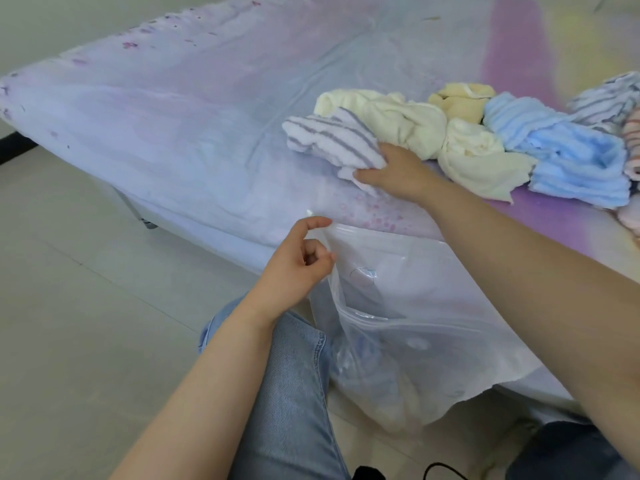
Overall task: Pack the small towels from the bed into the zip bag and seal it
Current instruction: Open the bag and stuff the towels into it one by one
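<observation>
A heap of small towels lies on the bed at the right: a white towel with grey stripes [332, 142], cream towels [408, 124], a yellow one [460, 102] and light blue ones [568, 161]. My right hand [398, 173] grips the near corner of the striped towel at the left end of the heap. A clear zip bag [415, 341] hangs open off the bed's near edge, with some towels dimly visible in its bottom. My left hand [298, 268] pinches the bag's upper left rim and holds the mouth open.
The bed [180, 126] has a pale lilac sheet and runs to the far left. A tiled floor [69, 289] lies to the left. My jeans-clad knee [287, 393] sits below the bag. More striped and pink towels [613, 102] lie at the right edge.
</observation>
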{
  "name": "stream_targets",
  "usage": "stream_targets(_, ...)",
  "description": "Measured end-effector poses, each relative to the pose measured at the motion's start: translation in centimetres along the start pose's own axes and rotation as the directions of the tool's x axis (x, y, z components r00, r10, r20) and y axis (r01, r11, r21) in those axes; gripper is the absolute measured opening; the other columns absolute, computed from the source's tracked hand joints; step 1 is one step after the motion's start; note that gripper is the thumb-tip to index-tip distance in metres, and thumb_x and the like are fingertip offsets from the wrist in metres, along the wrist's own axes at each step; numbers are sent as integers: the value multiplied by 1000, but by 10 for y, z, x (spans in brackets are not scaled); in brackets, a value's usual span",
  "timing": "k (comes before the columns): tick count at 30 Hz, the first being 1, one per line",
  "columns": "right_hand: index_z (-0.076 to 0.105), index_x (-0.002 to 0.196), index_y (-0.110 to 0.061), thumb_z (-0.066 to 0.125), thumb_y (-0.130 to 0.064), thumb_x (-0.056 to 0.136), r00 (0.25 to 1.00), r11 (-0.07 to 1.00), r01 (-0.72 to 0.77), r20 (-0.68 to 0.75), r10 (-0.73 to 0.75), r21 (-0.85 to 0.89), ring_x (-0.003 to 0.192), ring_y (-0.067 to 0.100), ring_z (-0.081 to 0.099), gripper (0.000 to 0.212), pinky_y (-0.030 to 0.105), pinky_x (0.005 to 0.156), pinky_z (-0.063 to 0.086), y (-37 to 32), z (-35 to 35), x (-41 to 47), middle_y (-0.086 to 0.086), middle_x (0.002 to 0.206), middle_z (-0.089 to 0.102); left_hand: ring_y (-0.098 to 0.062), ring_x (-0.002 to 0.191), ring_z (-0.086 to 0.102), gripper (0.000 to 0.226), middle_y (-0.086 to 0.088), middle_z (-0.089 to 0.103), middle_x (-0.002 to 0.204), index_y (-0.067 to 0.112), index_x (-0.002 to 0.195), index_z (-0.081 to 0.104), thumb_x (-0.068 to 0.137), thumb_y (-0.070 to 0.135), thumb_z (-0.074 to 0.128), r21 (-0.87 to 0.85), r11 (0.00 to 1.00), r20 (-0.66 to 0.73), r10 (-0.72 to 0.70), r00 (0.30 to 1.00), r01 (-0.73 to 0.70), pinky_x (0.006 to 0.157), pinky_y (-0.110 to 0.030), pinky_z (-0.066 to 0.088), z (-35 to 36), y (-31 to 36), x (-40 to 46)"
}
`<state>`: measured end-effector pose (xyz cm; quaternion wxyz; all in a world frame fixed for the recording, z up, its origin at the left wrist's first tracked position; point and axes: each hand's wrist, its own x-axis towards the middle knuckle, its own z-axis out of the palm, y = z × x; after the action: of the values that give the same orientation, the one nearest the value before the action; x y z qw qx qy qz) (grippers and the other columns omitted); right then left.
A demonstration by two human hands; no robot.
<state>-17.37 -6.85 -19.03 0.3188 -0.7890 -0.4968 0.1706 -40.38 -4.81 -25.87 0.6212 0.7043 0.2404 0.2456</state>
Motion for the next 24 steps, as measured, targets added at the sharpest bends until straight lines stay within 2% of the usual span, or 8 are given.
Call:
stream_targets(2, 63, 119, -16, 66, -30, 86, 1000, 938, -20, -3, 23, 347, 102, 9, 62, 36, 12, 79, 46, -2, -10, -24, -6, 113, 66, -21, 67, 45, 47, 1, 51, 65, 27, 129, 45, 90, 6, 59, 22, 1000, -2, 22, 1000, -22, 68, -24, 42, 1, 0, -1)
stream_targets(5, 66, 105, -13, 60, -12, 86, 988, 687, 82, -150, 40, 722, 92, 10, 68, 20, 21, 81, 51, 1, -28, -54, -2, 98, 73, -23, 67, 45, 47, -2, 50, 65, 28, 130, 45, 91, 5, 58, 35, 999, 22, 37, 999, -38, 71, -28, 43, 7, 2, -2)
stream_targets(12, 58, 69, -16, 57, -31, 67, 957, 482, 43, -174, 231, 875, 60, 15, 55, 15, 24, 59, 44, 5, -65, -73, -4, 53, 57, -21, 67, 44, 40, -5, 48, 66, 25, 123, 52, 92, 0, 55, 42, 998, 41, 51, 998, -53, 66, -24, 41, 20, 9, -2)
stream_targets(14, 58, 68, -24, 54, -29, 71, 914, 682, 73, -323, 246, 728, 64, 11, 55, 7, 26, 63, 45, -2, -64, -67, -10, 61, 58, -17, 65, 43, 37, -7, 48, 68, 22, 121, 54, 92, -2, 54, 43, 998, 27, 51, 998, -52, 62, -19, 39, 25, 12, -3)
stream_targets(16, 57, 83, -23, 54, -35, 78, 846, 960, 12, -514, 140, 281, 80, 14, 55, 13, 29, 77, 45, -4, -57, -58, -6, 84, 62, -15, 63, 42, 36, -7, 48, 69, 21, 120, 55, 92, -2, 54, 51, 997, 21, 50, 999, -51, 60, -18, 39, 28, 13, -1)
stream_targets(17, 56, 95, -22, 55, -46, 79, 874, 997, -74, -480, 79, 30, 90, 19, 56, 29, 32, 83, 44, -2, -49, -52, 0, 99, 62, -16, 64, 42, 36, -8, 48, 69, 21, 120, 55, 92, -1, 54, 53, 997, 19, 48, 999, -49, 60, -19, 39, 29, 13, 0)
stream_targets(20, 51, 123, -21, 41, -87, 65, 991, 924, -68, 79, 105, -378, 120, 30, 50, 88, 45, 99, 41, 18, -22, -40, 8, 129, 53, -21, 68, 43, 33, -7, 50, 69, 20, 120, 54, 93, 1, 55, 52, 998, 17, 46, 999, -46, 64, -27, 41, 30, 12, 2)
stream_targets(24, 26, 148, -30, 54, -57, 86, 927, 993, -98, 358, 116, -68, 148, 14, 9, 73, 33, 119, 15, 44, -24, -44, -6, 160, 10, -23, 67, 42, 20, 4, 53, 64, 20, 103, 49, 92, 6, 57, 24, 999, 17, 37, 999, -37, 66, -33, 40, 31, 10, 1)
